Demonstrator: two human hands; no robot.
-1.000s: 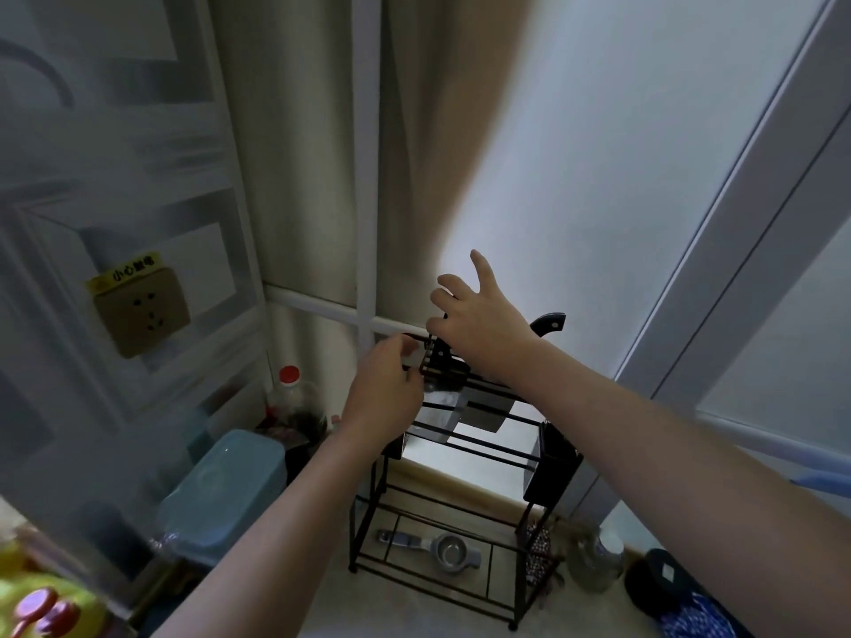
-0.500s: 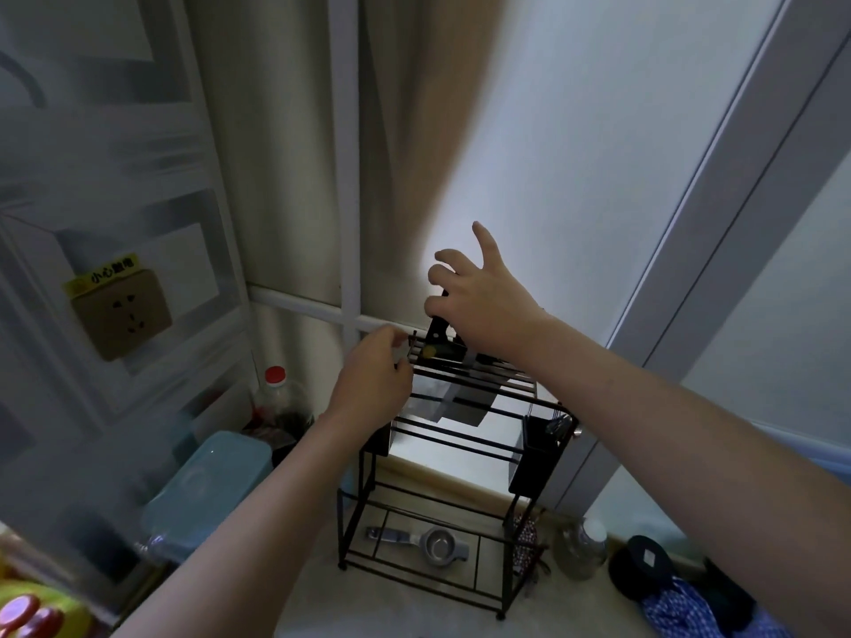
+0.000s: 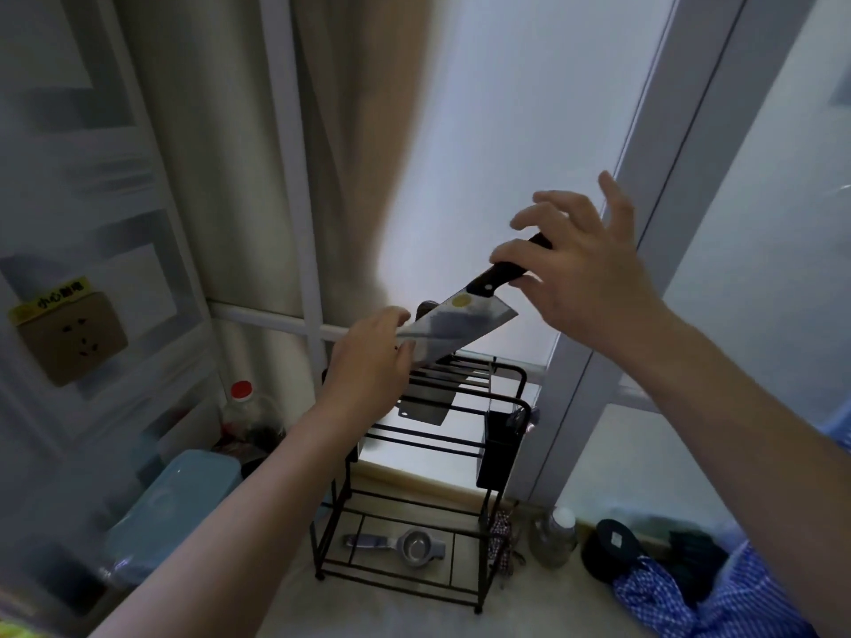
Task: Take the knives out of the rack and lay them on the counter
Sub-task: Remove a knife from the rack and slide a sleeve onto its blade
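Observation:
A wide-bladed knife [image 3: 453, 324] with a black handle hangs tilted in the air above the black wire rack [image 3: 504, 398]. My right hand [image 3: 585, 274] pinches its handle with thumb and forefinger, the other fingers spread. My left hand [image 3: 373, 361] grips the lower end of the blade. A second knife [image 3: 426, 405] still sits in the rack's top slots, its blade hanging down between the bars. A dark handle tip [image 3: 426, 308] pokes up just behind the held blade.
The rack stands on a pale counter against a white wall. A black utensil holder [image 3: 499, 446] hangs on its right side; a metal squeezer [image 3: 405, 545] lies on its bottom shelf. A blue-lidded box [image 3: 175, 499] and red-capped bottle [image 3: 244, 407] stand left; jars right.
The knife has come up out of the rack slots and now tilts in the air between both hands. My right hand rose and moved right; my left hand shifted onto the blade.

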